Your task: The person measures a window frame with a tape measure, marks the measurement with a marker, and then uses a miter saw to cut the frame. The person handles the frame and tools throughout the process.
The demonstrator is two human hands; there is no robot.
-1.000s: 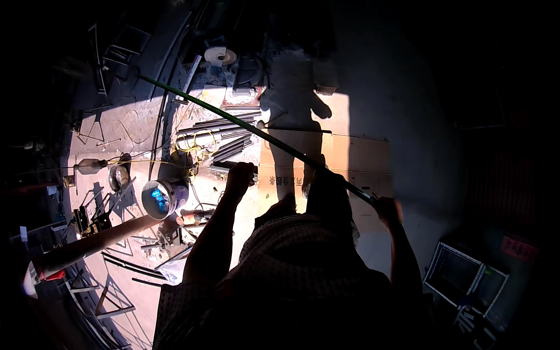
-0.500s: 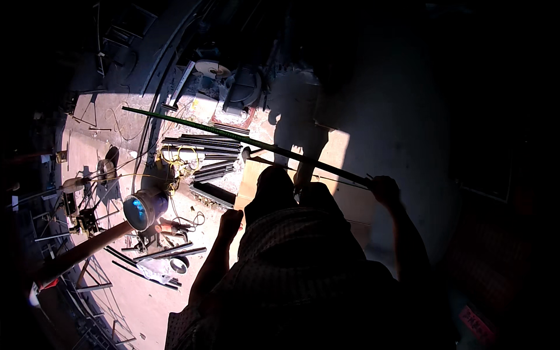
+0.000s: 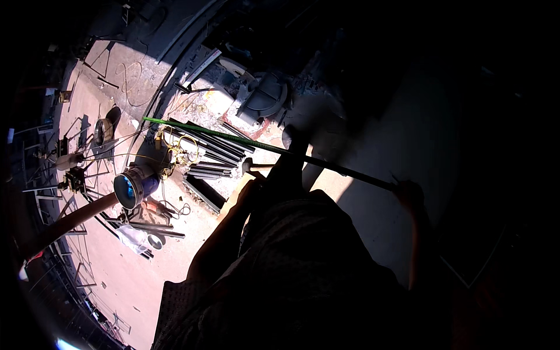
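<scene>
From above, a long thin green rod [image 3: 251,141] slants across the view, its far tip at upper left, its near end at the right hand [image 3: 410,195]. Sunlit floor [image 3: 125,286] spreads at lower left, ending at the person's dark clothing; to the right, floor [image 3: 373,216] lies in deep shadow, its limits hard to see. Along the rod's far half, dark bars [image 3: 210,169] and a yellow cord [image 3: 174,154] lie beneath or beside it; whether it touches them cannot be told. A bucket [image 3: 149,179] stands left of the bars. The right fingers are closed around the rod's end. The left hand [image 3: 252,188], near the legs, is a silhouette; its finger opening and any hold cannot be told.
</scene>
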